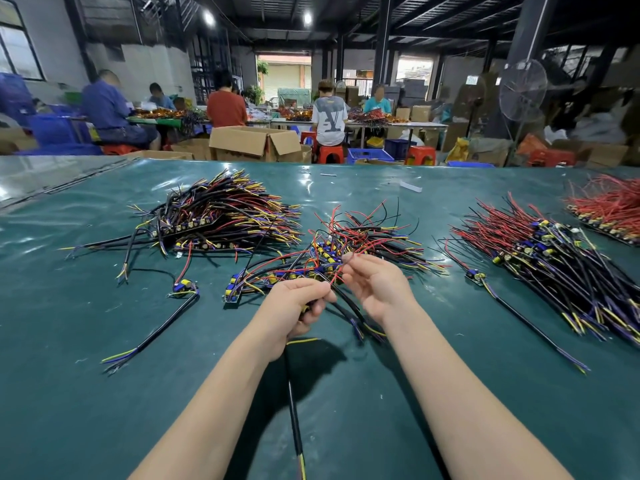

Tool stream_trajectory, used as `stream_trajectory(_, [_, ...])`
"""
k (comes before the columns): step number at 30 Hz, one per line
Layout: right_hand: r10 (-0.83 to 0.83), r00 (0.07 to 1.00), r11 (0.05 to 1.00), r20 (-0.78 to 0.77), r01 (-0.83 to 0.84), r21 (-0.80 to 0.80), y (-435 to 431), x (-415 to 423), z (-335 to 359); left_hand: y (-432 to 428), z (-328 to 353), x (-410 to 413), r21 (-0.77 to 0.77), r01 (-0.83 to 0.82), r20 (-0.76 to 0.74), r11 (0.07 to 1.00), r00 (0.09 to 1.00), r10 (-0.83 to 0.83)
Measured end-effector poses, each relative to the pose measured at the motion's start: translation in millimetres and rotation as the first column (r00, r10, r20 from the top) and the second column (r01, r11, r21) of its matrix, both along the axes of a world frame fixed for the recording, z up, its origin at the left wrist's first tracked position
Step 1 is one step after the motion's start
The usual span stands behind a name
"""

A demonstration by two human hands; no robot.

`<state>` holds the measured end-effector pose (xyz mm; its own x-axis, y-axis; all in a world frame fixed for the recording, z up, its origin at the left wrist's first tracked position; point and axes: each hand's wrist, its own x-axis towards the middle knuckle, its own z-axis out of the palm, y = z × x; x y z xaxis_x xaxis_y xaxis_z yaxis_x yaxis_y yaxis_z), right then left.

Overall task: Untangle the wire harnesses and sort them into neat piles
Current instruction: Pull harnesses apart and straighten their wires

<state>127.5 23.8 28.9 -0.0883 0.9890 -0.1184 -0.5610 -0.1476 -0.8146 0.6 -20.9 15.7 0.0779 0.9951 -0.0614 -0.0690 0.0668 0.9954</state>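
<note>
A tangled heap of wire harnesses (363, 244), red, black, yellow and purple with small circuit boards, lies mid-table just beyond my hands. My left hand (294, 306) grips one harness by its board end, and its black cable (294, 410) trails back toward me. My right hand (374, 285) pinches a thin red wire (341, 271) of that bundle between thumb and fingertip, lifted a little above the table. A sorted pile (221, 216) sits to the far left, another sorted pile (554, 258) to the right.
The green table mat (104, 410) spreads wide around my arms. A single harness (166, 317) lies loose at the left, a further red-wire pile (609, 209) at the far right edge. Beyond the table are cardboard boxes (256, 143), stools and seated workers.
</note>
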Motion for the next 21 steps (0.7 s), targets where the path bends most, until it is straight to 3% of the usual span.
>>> stream_trajectory(6, [-0.182,0.931,0.978,-0.318,0.137,-0.158,6.3,5.5,-2.4,-0.4,1.4,4.7,-0.01,0.048,-0.053,0.999,0.997,-0.048])
stream_trajectory(9, [-0.188,0.92,0.978,-0.344,0.143,-0.151,10.0,11.6,-2.2,-0.1,3.6,-1.4,-0.008,0.022,-0.003,1.0,1.0,-0.022])
stream_trajectory(11, [-0.012,0.982,0.995,-0.187,-0.008,-0.104,7.0,9.1,-3.9,0.8,5.7,-4.0,-0.008,-0.005,0.069,1.0,0.998,0.005])
stream_trajectory(12, [0.122,0.992,0.989,-0.014,-0.123,-0.086,4.3,5.3,-4.9,1.4,6.7,-5.0,-0.009,-0.019,0.102,1.0,0.995,0.02])
stream_trajectory(14, [0.333,0.893,0.942,0.301,-0.33,-0.064,-3.4,-6.4,-5.8,2.0,8.0,-7.4,-0.002,-0.04,0.128,0.999,0.991,0.04])
stream_trajectory(15, [0.374,0.851,0.92,0.369,-0.39,-0.033,-5.9,-12.7,-6.8,1.8,7.8,-8.5,0.007,-0.047,0.113,0.999,0.992,0.046])
stream_trajectory(18, [0.299,0.861,0.929,0.412,-0.362,0.082,-9.6,-26.3,-9.7,1.8,4.9,-8.3,0.055,-0.083,-0.022,0.995,0.996,0.084])
stream_trajectory(21, [0.243,0.891,0.95,0.383,-0.299,0.094,-9.0,-24.8,-11.0,2.8,3.5,-4.6,0.085,-0.092,-0.123,0.992,0.987,0.102])
